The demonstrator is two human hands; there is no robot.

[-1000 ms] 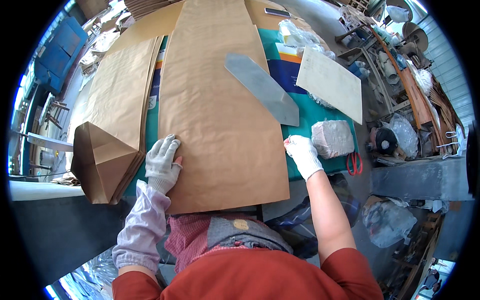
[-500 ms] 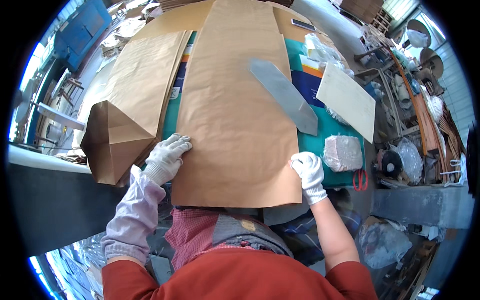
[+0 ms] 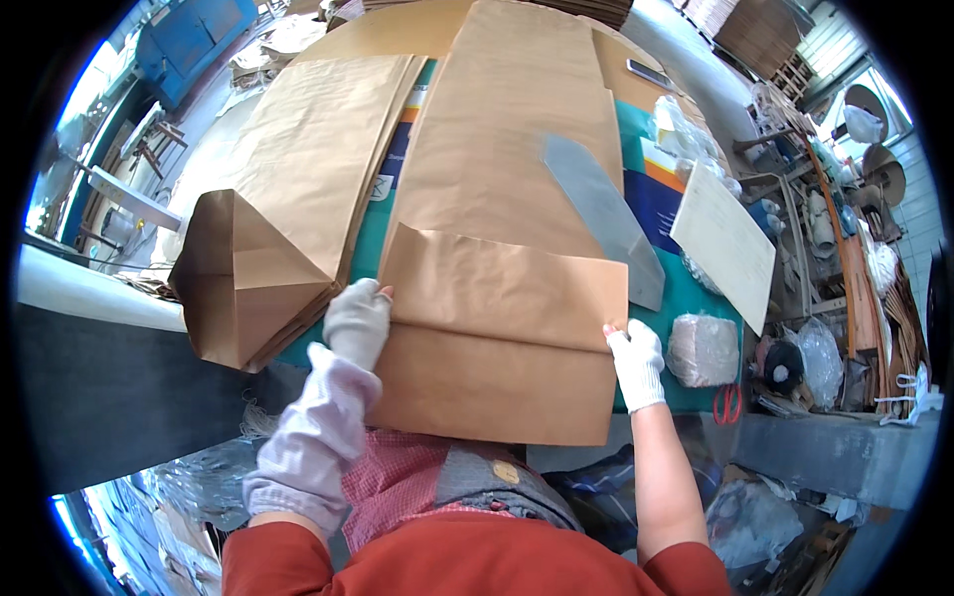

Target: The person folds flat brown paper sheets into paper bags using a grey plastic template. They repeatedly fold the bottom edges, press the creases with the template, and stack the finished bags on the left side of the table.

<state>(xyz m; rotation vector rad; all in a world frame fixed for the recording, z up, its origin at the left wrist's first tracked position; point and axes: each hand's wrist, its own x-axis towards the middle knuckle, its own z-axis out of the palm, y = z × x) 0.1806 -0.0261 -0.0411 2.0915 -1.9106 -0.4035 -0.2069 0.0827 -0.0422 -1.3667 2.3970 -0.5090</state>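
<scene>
A long sheet of brown kraft paper [image 3: 497, 387] lies down the middle of the table, its near end hanging slightly over the front edge. A flap of it [image 3: 507, 288] is folded up and away from me, across the paper's width. My gloved left hand [image 3: 360, 318] is closed on the flap's left edge, thumb at the paper. On the right edge, my gloved right hand [image 3: 636, 353] pinches the flap between thumb and fingers. A flat grey metal plate [image 3: 606, 219] with a pointed end rests on the paper, partly under the flap's right side.
Left lies a stack of brown paper bags [image 3: 308, 149], the top one's end opened into a diamond [image 3: 248, 283]. At right are a pale board [image 3: 725, 248], a plastic-wrapped block [image 3: 704, 350], red-handled scissors [image 3: 727, 403], crumpled clear plastic [image 3: 681, 134] and a phone [image 3: 650, 73].
The near end of the brown paper has been lifted and folded away from me. My left hand, which lay spread at the paper's edge, now grips it. Both hands have shifted in the view.
</scene>
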